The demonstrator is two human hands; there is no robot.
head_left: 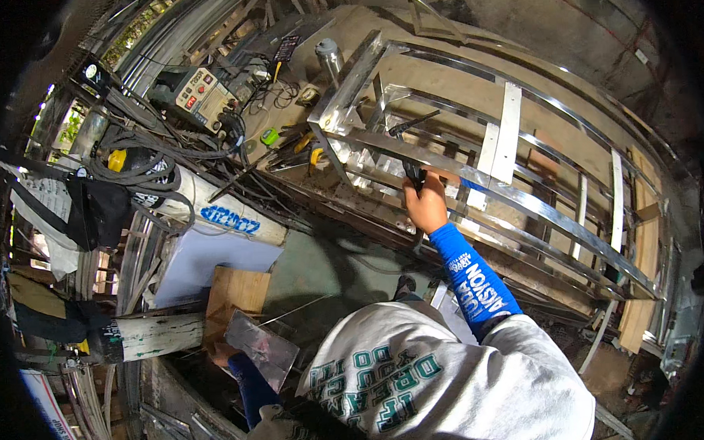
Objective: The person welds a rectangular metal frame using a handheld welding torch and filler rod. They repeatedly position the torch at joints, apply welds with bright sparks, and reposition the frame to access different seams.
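Note:
Over the near rail of a shiny metal frame (553, 217), my right hand (427, 203) is closed around a black tool (413, 171). The tool's working end is hard to make out against the rail. Two flat white metal strips (508, 129) lie across the frame just beyond this hand. Low on the left, my left hand (222, 353) is closed beside a smoky, see-through rectangular sheet (261, 351) and the lower end of a wooden board (242, 290). Its fingers are partly hidden, so which of the two it grips is unclear.
A welding machine (206, 99) with tangled black cables (160, 153) stands at the far left. Near the frame's left end are a metal flask (329, 58), a green tape measure (269, 136) and a yellow-handled tool (316, 155). A white cylinder (223, 205) lies left of the work.

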